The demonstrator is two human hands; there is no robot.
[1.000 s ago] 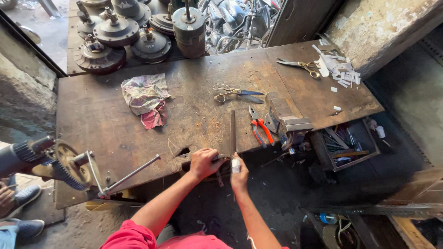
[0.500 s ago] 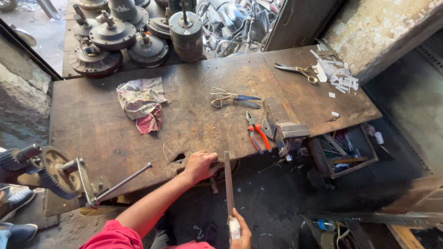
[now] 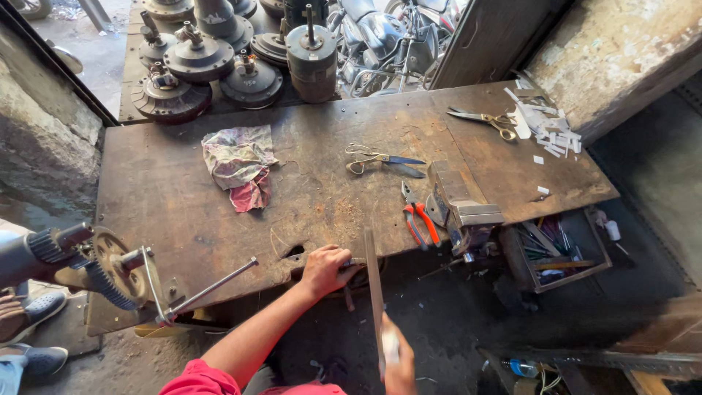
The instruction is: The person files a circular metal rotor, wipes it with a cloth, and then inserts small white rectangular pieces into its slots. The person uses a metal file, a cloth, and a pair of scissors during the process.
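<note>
Fingers: left hand [image 3: 327, 269] curls on the counter [image 3: 175, 197] edge; right hand [image 3: 398, 362] grips a file [image 3: 374, 285] handle.
Nearby: pliers [image 3: 418, 218], scissors [image 3: 380, 159], rag [image 3: 238, 164].

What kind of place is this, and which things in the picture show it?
Most likely a small repair workshop, perhaps for fan motors. A worn wooden workbench carries scissors, red-handled pliers and a bench vise, and motor housings are stacked behind it.
</note>
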